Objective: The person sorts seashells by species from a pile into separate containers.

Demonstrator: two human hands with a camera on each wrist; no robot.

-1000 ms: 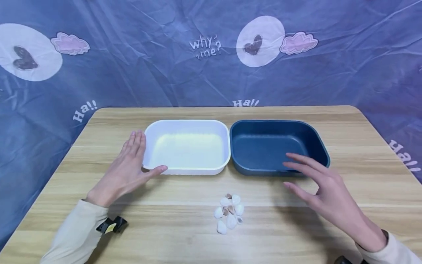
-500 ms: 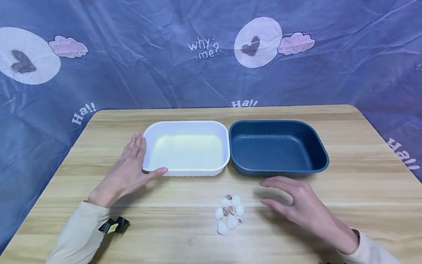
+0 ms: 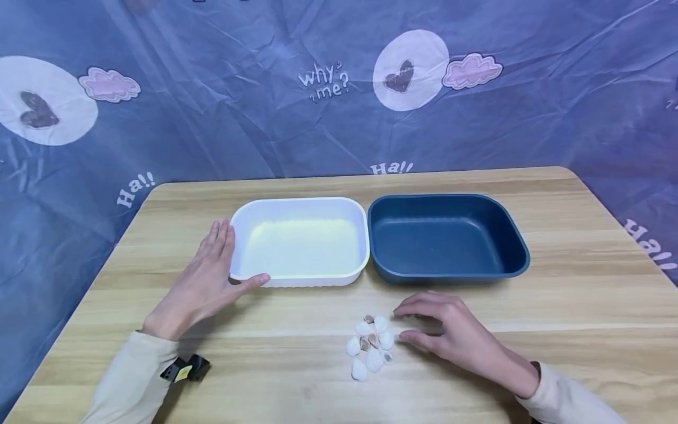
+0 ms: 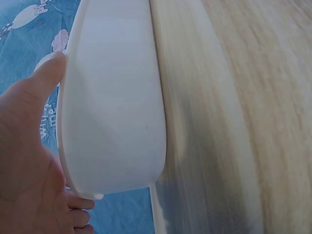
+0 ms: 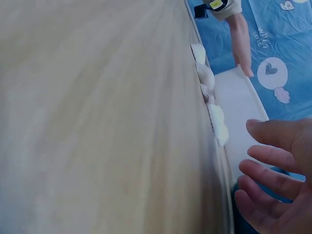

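A pile of white and brown seashells [image 3: 374,360] lies on the table in front of two rectangular basins. My right hand [image 3: 457,334] hovers just right of the pile, thumb and fingers apart and relaxed, holding nothing. In the right wrist view that hand [image 5: 280,178] is beside a row of white shells [image 5: 205,75]. At the white basin [image 3: 312,279], my left hand [image 3: 198,285] rests on the left front corner, fingers extended along the side and thumb on the front rim. The left wrist view shows the thumb touching the rim of the white basin [image 4: 112,97].
The dark blue basin [image 3: 434,250] stands against the right side of the white one. Both sit toward the back of the wooden table [image 3: 275,377]. A blue printed cloth [image 3: 238,106] hangs behind. A black device [image 3: 185,370] is strapped on the left wrist.
My right hand has moved left and toward me, from over the dark blue basin's right side to beside the seashells. The left hand has stayed at the white basin.
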